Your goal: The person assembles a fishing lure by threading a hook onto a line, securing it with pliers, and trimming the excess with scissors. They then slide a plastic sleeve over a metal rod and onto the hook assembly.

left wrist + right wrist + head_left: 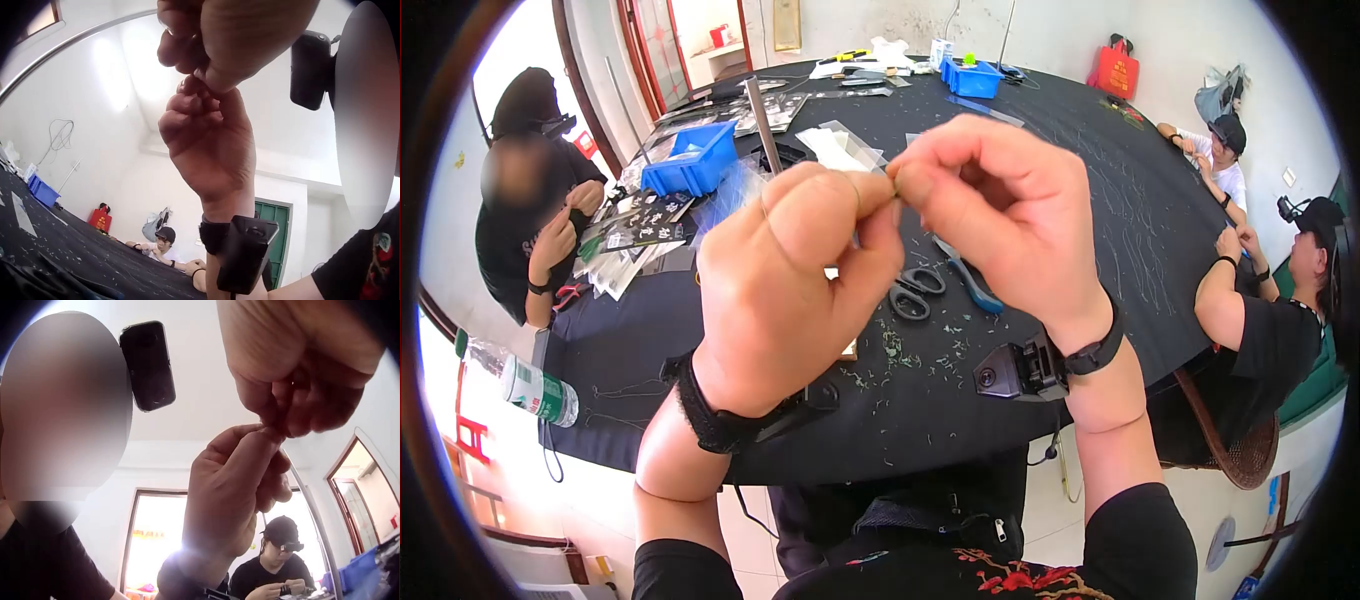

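Observation:
Both hands meet fingertip to fingertip, raised over the black-covered table. My left hand (795,260) is curled, its thumb and forefinger pinching a thin thread (896,186), of which only a tiny dark bit shows at the tips. A fine line of it seems to run over the back of this hand. From the other side, the right hand (1010,215) pinches at the same spot with thumb and forefinger. In the left wrist view the right palm (212,153) faces the camera; in the right wrist view the left hand (228,481) reaches up to the joined fingertips.
Beneath the hands lie dark-handled scissors (915,292), a blue-handled tool (975,285) and green scraps (895,350). Long threads (1125,220) stretch across the right side. Blue bins (690,160), a metal pole (762,125) and a bottle (535,390) stand around. Other people sit at both sides.

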The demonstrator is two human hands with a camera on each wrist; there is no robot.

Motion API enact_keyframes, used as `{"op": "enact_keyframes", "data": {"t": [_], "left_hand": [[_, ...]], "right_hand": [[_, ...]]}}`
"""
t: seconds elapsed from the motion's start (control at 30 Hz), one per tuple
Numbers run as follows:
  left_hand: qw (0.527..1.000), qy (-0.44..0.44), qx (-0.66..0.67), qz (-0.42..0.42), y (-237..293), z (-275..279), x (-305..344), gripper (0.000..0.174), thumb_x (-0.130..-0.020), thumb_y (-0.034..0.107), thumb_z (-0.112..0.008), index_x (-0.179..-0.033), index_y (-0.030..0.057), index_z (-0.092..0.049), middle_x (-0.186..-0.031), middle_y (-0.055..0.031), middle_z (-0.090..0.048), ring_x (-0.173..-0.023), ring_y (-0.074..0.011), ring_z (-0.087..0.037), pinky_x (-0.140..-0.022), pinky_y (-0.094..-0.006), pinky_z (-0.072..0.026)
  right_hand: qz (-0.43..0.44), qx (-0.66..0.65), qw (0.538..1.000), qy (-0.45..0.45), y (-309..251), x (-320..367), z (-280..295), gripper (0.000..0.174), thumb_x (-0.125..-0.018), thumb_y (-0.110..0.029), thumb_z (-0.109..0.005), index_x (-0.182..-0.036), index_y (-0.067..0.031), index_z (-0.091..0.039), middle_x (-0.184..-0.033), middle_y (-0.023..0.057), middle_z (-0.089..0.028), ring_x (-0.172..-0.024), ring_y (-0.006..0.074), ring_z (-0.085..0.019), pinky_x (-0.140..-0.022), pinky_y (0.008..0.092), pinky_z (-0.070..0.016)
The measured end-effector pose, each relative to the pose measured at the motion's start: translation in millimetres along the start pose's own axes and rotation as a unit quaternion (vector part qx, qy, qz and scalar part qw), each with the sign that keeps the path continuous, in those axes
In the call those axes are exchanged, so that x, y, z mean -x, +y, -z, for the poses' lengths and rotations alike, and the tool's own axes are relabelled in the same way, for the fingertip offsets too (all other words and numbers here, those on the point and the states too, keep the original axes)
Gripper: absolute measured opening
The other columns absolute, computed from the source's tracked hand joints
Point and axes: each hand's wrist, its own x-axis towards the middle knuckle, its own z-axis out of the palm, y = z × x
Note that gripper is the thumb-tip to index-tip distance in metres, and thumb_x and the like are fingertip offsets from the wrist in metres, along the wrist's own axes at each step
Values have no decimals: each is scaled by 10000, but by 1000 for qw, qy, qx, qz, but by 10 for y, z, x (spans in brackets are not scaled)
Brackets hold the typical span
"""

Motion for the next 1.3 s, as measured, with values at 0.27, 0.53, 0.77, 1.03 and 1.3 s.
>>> {"op": "enact_keyframes", "data": {"t": [0.27, 0.53, 0.77, 1.03, 1.3], "left_hand": [[967, 1, 212, 144, 131, 50, 0, 211, -881, 60, -453, -1035, -44, -554, -932, -132, -630, -578, -84, -594, -425, -133, -392], [831, -69, 424, 353, 223, 32, -32, 371, -946, 246, -331, -1162, -24, -468, -1097, -210, -551, -575, -121, -600, -384, -142, -381], [540, 19, 777, 322, 208, -64, 73, 438, -949, 337, -256, -1232, 44, -416, -1244, -178, -452, -817, -249, -617, -545, -234, -487], [235, 4, 863, 447, 60, 75, 532, 316, -941, 294, -343, -1010, 64, -548, -743, 21, -450, -613, -86, -393, -462, -192, -368], [240, 69, 796, 551, -232, 187, 903, 237, -927, 230, -391, -911, 55, -551, -634, 42, -399, -555, -75, -368, -442, -178, -336]], "right_hand": [[19, -76, 994, 80, 44, -28, -33, 87, -807, -79, -574, -817, 7, -586, -664, -10, -562, -573, 16, -461, -513, 169, -381], [15, -136, 976, 169, 184, -164, 269, 145, -852, -143, -535, -874, -4, -571, -734, 22, -574, -609, 57, -507, -544, 200, -438], [50, -185, 957, 218, 229, -234, 499, 123, -865, -119, -511, -873, -7, -562, -749, 42, -578, -584, 80, -505, -540, 208, -426], [50, -145, 966, 208, 252, -223, 391, 149, -866, -138, -525, -898, 0, -570, -751, 34, -577, -622, 66, -502, -547, 200, -418], [46, 105, 991, 72, 80, -510, 60, 135, -871, -103, -506, -917, -2, -582, -776, 2, -586, -665, 48, -505, -593, 181, -409]]}}
